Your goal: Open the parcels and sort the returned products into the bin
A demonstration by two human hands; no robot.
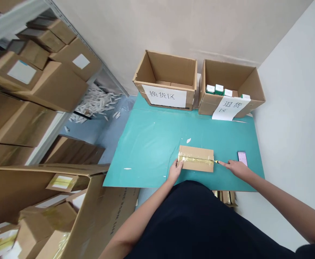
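Observation:
A flat cardboard parcel point(196, 158) lies on the teal mat point(146, 151), with a band of clear yellowish tape running lengthwise across its middle. My left hand point(175, 170) grips the parcel's near left corner. My right hand point(234, 168) is just right of the parcel and holds a small yellow-tipped cutter point(216, 162), whose tip meets the tape at the right edge. A smartphone point(242, 158) with a lit screen lies on the mat beside my right hand.
At the mat's far edge stand an open carton with a white Chinese-labelled sign point(165, 80) and a second open carton point(231, 86) holding several small white-and-green boxes. Shelves of stacked cartons point(25, 82) fill the left side, and white pieces lie heaped on the floor point(94, 104).

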